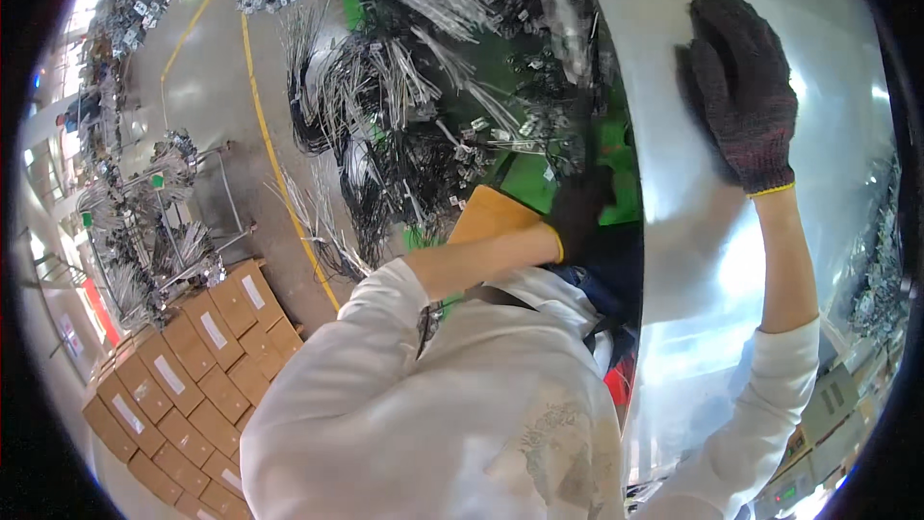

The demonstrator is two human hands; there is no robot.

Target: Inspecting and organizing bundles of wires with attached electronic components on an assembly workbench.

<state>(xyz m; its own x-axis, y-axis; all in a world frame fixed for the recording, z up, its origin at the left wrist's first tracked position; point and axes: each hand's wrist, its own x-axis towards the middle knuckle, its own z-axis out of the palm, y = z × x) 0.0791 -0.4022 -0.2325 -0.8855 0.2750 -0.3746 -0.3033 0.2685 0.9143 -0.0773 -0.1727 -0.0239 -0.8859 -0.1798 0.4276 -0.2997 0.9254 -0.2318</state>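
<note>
My left hand [582, 210], in a dark knit glove with a yellow cuff, is at the near edge of the metal table, by a green surface. It looks closed on the lower end of a dark wire bundle [585, 106] that runs away from me along the table edge; motion blurs the fingers and the bundle. My right hand [749, 91], gloved the same way, lies flat on the shiny metal tabletop [693, 260], fingers stretched out and holding nothing. An orange-yellow panel [491, 220] shows beside my left forearm.
Left of the table hang heaps of black and white wires [385, 87] with small connectors. Brown cartons [183, 376] are stacked at the lower left. Racks with more wires [159, 217] stand beyond a yellow floor line [265, 125]. Equipment boxes [828, 404] are at the right.
</note>
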